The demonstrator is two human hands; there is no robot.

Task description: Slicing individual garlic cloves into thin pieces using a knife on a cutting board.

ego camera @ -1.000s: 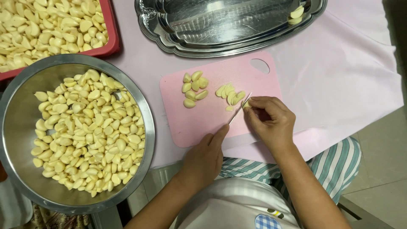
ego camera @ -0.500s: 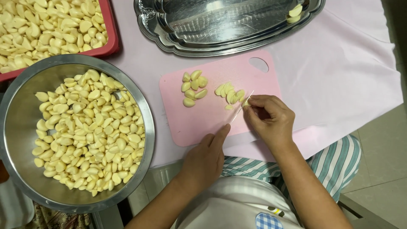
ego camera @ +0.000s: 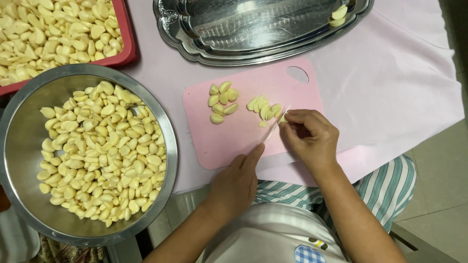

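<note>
Holding a thin knife [ego camera: 276, 124] by its handle, the left hand [ego camera: 236, 182] is closed around it with the forefinger laid along the back, wrist low at the near edge of the pink cutting board [ego camera: 234, 139]. Just beyond and to the right, the right hand [ego camera: 309, 134] curls its fingers down, fingertips pinched on a peeled garlic clove [ego camera: 282, 118] that lies on the board under the blade tip. The clove looks small, light and firm, with a smooth skinless surface that would likely slip; the safest hold seems to be on its blunt end, fingertips tucked back from the edge. Both forearms come in from the near side, elbows bent over a striped lap.

Touching the blade on its far left side lies a short row of garlic slices [ego camera: 263, 107], and further left a small cluster of whole cloves [ego camera: 220, 100]. Well to the left of the left hand sits a steel bowl [ego camera: 19, 126] heaped with peeled cloves. Beyond the board, on the pink-clothed bench [ego camera: 390, 83], rests a shiny steel tray [ego camera: 273, 46], and far left a red tray [ego camera: 127, 48] of more cloves.
</note>
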